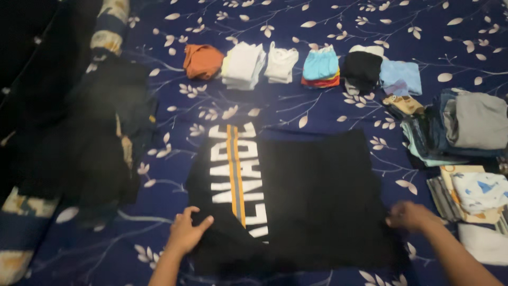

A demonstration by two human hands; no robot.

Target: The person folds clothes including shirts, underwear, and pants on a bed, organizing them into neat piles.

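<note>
While both hands press down on it, the black garment (312, 196) lies spread flat on the dark blue leaf-patterned sheet (296, 111), its white lettering and orange stripe turned toward the left. The left hand (186, 232) grips the garment's near left edge, fingers curled over the cloth. The right hand (410, 215) rests on the near right corner, blurred, so its grip cannot be told. Beyond the garment, a row of folded piles runs from an orange one (202, 61) to a light blue one (401, 77). Right of the garment sit stacked folded clothes (465, 130).
</note>
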